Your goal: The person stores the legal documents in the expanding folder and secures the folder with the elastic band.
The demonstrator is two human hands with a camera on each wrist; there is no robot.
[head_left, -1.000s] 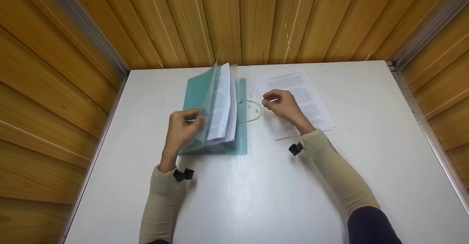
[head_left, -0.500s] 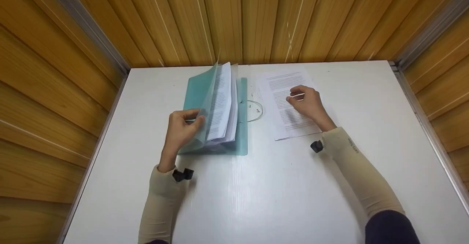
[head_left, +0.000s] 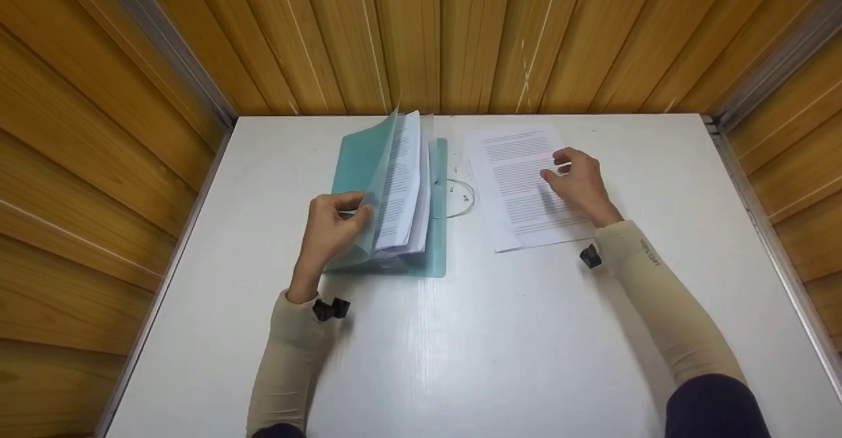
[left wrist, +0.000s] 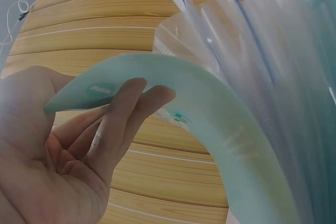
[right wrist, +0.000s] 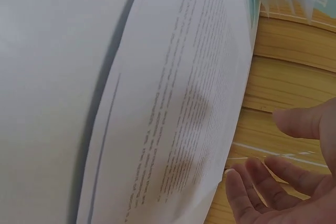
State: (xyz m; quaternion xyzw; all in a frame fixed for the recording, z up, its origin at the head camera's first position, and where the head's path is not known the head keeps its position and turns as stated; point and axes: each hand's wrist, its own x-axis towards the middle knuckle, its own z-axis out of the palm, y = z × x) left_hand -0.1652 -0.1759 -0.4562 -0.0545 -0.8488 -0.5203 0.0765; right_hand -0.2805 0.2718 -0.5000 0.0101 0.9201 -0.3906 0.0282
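Note:
A teal translucent plastic folder (head_left: 360,158) stands partly open left of the table's middle. My left hand (head_left: 332,227) pinches the edge of its raised cover, which bends in an arc in the left wrist view. Inside, printed pages and clear sleeves (head_left: 401,188) fan upward. A thin pale cord (head_left: 471,196) loops out from the folder's right-hand strip. My right hand (head_left: 580,181) hovers over a stack of printed sheets (head_left: 516,181) to the right. Its thumb and fingers are loosely bent and apart, with nothing between them in the right wrist view.
Tiny bits (head_left: 466,198) lie on the white table (head_left: 460,346) inside the cord loop. Wood-patterned panels (head_left: 460,37) rise behind the table's back edge and on both sides.
My right hand has moved right, from beside the cord loop to over the right part of the printed sheets. My left hand keeps hold of the folder's cover in nearly the same place.

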